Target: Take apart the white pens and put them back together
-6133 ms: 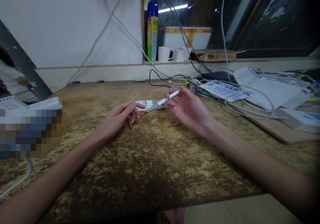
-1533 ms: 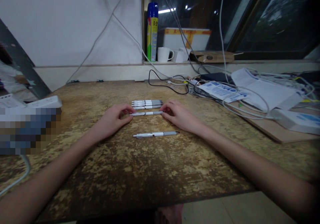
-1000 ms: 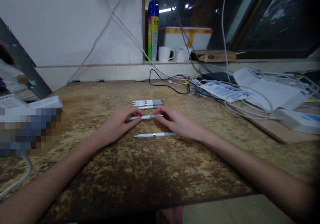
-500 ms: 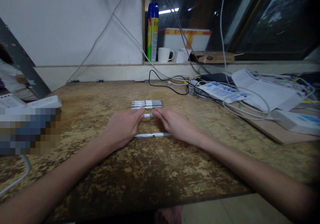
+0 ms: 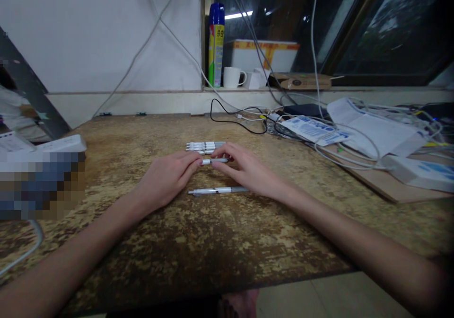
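Observation:
My left hand (image 5: 170, 173) rests on the table with its fingers together, gripping the left end of a white and grey pen (image 5: 206, 161). Over the right part of that pen, my right hand (image 5: 244, 169) is arched, thumb and fingers apart on either side of it. Just beyond lie several similar pens (image 5: 202, 145) side by side in a row, partly covered by my fingers. Closer to me, another white and grey pen (image 5: 216, 191) lies alone on the table, its right end hidden under my right hand.
The worn wooden table (image 5: 198, 247) has its front edge near me. Papers (image 5: 378, 128), tangled cables and a white box (image 5: 422, 171) crowd the right side. A power strip (image 5: 64, 144) stands at left. A spray can (image 5: 216, 46) and white mug (image 5: 233, 77) stand on the sill.
My right thumb and fingers have spread apart, showing more of the pen's grey part. My left hand has shifted slightly left. The near pen's left tip now shows.

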Action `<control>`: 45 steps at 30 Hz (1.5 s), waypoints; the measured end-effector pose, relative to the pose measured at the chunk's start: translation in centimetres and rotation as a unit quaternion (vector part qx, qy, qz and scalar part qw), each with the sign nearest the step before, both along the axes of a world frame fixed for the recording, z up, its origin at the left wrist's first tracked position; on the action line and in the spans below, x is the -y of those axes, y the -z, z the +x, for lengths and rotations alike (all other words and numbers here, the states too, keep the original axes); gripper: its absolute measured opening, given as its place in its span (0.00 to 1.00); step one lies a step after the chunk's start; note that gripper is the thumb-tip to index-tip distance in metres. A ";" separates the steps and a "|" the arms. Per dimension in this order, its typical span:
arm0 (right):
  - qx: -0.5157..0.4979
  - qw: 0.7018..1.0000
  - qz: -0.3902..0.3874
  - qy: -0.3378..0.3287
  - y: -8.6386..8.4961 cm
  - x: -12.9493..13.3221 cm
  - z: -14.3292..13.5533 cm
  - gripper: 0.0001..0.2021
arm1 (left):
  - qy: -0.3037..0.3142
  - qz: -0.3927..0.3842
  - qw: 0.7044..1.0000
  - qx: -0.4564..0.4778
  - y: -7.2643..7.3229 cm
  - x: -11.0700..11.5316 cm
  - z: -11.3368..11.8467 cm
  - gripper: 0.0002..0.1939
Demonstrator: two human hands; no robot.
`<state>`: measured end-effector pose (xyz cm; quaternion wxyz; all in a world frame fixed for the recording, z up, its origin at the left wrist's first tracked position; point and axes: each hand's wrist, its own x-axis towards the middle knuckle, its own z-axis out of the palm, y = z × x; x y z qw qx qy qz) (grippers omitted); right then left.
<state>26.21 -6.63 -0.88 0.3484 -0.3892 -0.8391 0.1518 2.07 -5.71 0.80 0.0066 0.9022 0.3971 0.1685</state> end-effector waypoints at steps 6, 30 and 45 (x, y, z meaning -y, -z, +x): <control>0.009 1.000 0.001 -0.011 -0.1 0.2 -0.1 0.08 | 0.019 -0.022 0.999 0.020 0.1 0.2 0.2 0.22; -0.023 0.997 -0.070 -0.012 -0.3 0.8 -0.5 0.13 | 0.034 -0.057 0.997 0.032 -0.1 0.3 0.3 0.19; -0.091 0.995 -0.006 -0.027 -0.6 0.2 -0.1 0.05 | 0.055 -0.127 0.986 0.089 -0.2 0.1 0.4 0.21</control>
